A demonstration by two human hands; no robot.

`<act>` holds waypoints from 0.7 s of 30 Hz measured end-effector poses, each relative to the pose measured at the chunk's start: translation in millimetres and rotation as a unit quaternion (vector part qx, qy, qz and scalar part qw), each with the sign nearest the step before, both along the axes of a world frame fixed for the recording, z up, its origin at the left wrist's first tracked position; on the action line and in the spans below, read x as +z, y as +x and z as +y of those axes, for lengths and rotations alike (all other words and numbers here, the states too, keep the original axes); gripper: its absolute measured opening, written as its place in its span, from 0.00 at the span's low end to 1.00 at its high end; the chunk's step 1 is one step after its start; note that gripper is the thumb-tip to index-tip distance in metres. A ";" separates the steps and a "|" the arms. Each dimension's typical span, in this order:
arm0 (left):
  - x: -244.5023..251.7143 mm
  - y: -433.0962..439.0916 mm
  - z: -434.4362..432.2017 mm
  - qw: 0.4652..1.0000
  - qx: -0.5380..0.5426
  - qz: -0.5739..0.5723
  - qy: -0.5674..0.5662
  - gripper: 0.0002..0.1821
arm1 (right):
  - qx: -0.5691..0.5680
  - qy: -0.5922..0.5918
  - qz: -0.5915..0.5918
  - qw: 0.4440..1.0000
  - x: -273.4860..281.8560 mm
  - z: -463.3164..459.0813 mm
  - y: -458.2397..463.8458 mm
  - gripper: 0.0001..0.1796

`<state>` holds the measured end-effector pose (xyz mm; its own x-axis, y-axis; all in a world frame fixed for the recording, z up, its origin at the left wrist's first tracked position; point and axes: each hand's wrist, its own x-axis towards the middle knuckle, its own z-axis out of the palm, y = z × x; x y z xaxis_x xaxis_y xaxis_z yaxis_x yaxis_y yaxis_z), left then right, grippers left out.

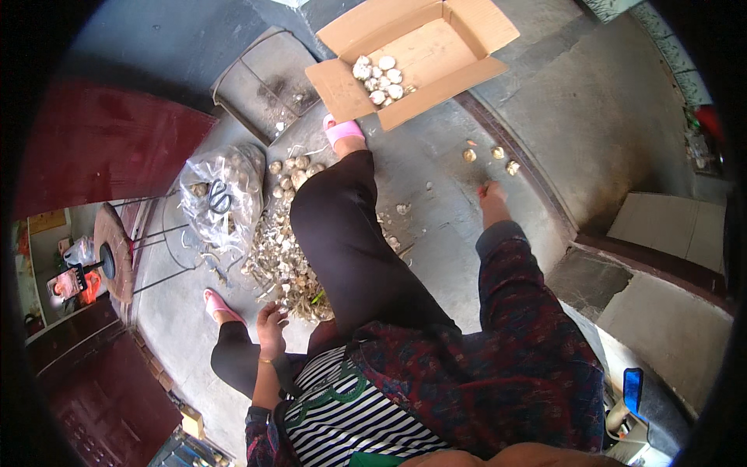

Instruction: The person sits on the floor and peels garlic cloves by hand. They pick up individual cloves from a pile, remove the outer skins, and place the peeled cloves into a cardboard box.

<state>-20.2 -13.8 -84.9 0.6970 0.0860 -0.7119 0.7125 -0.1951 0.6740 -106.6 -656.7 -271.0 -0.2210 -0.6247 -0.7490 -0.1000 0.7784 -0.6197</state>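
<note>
My left hand (272,330) hovers beside the lower edge of a pile of dry garlic skins and stems (286,257), fingers loosely bent and apart, with nothing visible in it. My right arm reaches out over the concrete floor. The right hand (494,194) is low near three loose items that look like garlic bulbs (497,152); its fingers are partly hidden and blurred, so what it holds is unclear. Several unpeeled bulbs (297,169) lie beyond my knee. Cleaned white garlic bulbs (379,79) fill one corner of an open cardboard box (432,49).
A clear plastic bag of garlic (233,169) has black-handled scissors (220,197) on top. Behind it stands a metal dustpan (265,76). A round stool (114,251) holds a phone on a stand (67,284). A dark sill (519,157) runs along the right.
</note>
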 end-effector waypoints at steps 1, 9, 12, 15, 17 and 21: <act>0.8 1.4 0.2 1.000 0.003 -0.005 0.008 0.19 | 0.008 -0.001 -0.026 1.000 2.0 -6.4 1.2 0.06; 4.0 6.6 -11.6 1.000 -0.012 0.002 0.014 0.19 | -0.063 -0.115 -0.062 0.989 18.4 -10.9 3.9 0.11; 5.3 9.0 -14.6 1.000 -0.025 -0.016 0.004 0.18 | -0.070 -0.083 -0.059 0.992 22.4 0.5 2.3 0.08; 7.3 15.1 -15.0 0.998 -0.045 -0.048 0.004 0.17 | -0.035 -0.076 -0.049 0.995 39.5 11.6 14.3 0.16; 11.0 19.7 -12.8 0.996 -0.047 -0.080 -0.007 0.16 | 0.032 -0.131 -0.138 0.981 66.9 16.1 39.4 0.15; 16.9 28.4 -5.0 0.990 -0.065 -0.124 -0.014 0.17 | 0.152 -0.159 -0.302 0.928 163.4 44.4 130.7 0.17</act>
